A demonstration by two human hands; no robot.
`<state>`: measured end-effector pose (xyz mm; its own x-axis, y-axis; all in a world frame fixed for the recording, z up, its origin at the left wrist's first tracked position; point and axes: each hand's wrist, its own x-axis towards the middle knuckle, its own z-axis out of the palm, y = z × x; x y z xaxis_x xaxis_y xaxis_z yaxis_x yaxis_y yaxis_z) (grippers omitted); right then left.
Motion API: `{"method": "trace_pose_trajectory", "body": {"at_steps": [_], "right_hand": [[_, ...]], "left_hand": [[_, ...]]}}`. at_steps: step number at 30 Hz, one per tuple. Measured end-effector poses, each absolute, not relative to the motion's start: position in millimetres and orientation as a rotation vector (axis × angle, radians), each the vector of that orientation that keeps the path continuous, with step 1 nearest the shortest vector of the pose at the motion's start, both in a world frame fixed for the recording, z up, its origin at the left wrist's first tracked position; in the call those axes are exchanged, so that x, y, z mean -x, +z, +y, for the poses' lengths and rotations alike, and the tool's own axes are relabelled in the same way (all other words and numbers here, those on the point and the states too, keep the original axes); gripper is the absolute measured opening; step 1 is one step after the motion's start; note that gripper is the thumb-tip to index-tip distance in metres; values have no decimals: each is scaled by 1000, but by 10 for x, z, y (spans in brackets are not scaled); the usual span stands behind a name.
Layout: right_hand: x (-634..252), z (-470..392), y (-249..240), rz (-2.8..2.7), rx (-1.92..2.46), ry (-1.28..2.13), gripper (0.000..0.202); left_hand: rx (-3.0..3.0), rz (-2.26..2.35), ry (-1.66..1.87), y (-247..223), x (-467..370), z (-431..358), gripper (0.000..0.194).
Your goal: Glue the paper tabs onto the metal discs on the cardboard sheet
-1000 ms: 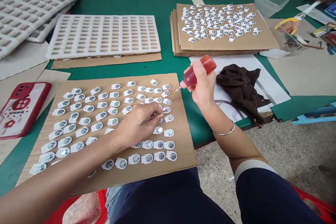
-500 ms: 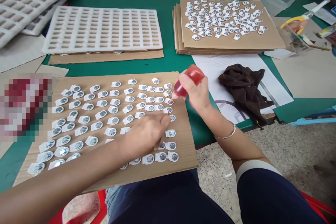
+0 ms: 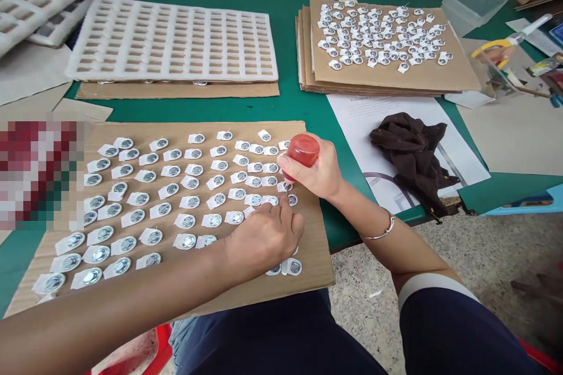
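Note:
A red squeeze bottle point(image 3: 301, 149) is gripped in my right hand point(image 3: 323, 171), its base turned toward me and its nozzle hidden. Below it lies a sheet of brown cardboard point(image 3: 314, 246) bearing rows of small round silver pieces point(image 3: 213, 220) on white paper tabs. Close under the bottle, my left hand point(image 3: 266, 233) reaches across the sheet with its fingertips pinched together beside a silver piece point(image 3: 285, 186) near the right edge. Whatever those fingers hold is too small to make out. My left forearm covers part of the lower rows.
Behind the sheet sits a white foam tray point(image 3: 176, 41) on cardboard. A cardboard stack point(image 3: 457, 73) at the back right carries many similar pieces. A dark brown cloth point(image 3: 411, 149) lies on a printed paper point(image 3: 352, 123). Yellow-handled scissors point(image 3: 495, 47) rest in a clear container.
My right hand has tipped the bottle more upright and lowered it toward me. My left hand has moved right and slightly toward me, closer to the right-edge column.

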<state>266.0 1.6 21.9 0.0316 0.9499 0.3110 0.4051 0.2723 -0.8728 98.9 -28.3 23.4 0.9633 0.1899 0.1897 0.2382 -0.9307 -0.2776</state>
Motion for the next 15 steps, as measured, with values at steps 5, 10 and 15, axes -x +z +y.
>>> {"method": "trace_pose_trajectory", "body": {"at_steps": [5,10,15], "right_hand": [[-2658,27,191,-1568,1285,658,35],[-2658,28,189,-1584,1286,664,33],[-2656,35,181,-1565,1277,697,35]], "left_hand": [[2828,-321,-250,223,-984,-286,17],[2842,-333,-280,208,-977,-285,16],[2849,-333,-286,216,-975,-284,17]]}}
